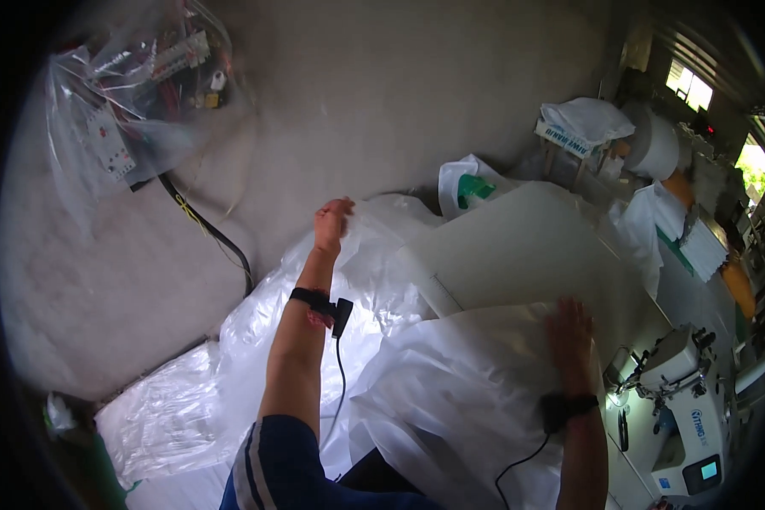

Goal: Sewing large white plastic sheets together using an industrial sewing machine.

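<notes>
Over the tabletop's near edge (429, 289), the white sheet (467, 374) lay rumpled, its long axis unclear among the folds, with the right hand (572, 336) nearer, at its right border. From those fingers it spread leftward and back toward the body; from the left hand (333, 225), beside the far end of the shiny film (246, 340), it lay rightward and nearer the body. The right fingers looked extended, the left partly curled, but blur hid whether either gripped anything.
</notes>
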`<action>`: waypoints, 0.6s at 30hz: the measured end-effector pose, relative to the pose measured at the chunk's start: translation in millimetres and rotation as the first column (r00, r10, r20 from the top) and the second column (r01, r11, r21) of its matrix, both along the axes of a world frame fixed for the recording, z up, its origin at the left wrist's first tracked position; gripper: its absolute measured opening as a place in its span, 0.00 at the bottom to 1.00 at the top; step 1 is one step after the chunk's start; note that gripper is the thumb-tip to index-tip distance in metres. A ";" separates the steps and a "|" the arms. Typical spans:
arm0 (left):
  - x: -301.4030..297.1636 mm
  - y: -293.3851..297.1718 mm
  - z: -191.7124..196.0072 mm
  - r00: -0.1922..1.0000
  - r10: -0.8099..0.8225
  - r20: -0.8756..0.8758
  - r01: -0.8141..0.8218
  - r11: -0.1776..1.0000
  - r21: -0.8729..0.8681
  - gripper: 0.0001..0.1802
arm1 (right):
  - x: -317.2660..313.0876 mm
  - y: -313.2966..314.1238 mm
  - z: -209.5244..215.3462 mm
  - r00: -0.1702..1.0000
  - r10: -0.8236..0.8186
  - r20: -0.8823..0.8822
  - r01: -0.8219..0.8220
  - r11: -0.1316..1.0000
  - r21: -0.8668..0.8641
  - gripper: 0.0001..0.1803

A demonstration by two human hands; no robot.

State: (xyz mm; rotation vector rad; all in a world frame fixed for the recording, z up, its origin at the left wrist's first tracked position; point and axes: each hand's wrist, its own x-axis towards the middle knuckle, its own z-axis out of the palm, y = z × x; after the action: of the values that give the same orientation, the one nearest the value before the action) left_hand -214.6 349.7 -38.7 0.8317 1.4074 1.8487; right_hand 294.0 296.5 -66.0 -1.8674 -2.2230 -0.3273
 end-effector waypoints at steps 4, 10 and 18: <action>13.9 -2.9 45.5 0.691 0.122 -0.712 -0.148 0.989 0.026 0.17 | -19.2 -13.2 15.1 0.992 -0.126 -0.009 0.126 0.991 0.050 0.31; 145.9 -114.0 178.3 0.849 -0.098 -0.519 0.255 0.936 0.241 0.14 | -109.2 -92.6 87.1 0.647 0.424 -0.634 -0.564 0.826 -0.024 0.20; 245.1 -311.9 59.8 0.131 -0.645 -0.753 0.845 0.470 -0.256 0.05 | -129.9 -135.8 113.6 -0.594 -0.408 -0.693 -0.757 0.575 0.310 0.45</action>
State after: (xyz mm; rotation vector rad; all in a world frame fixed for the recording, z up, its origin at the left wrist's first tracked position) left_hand 30.5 37.9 21.1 2.2127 0.7819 0.7479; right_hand 164.1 160.6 47.6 -0.2072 -0.8701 1.9449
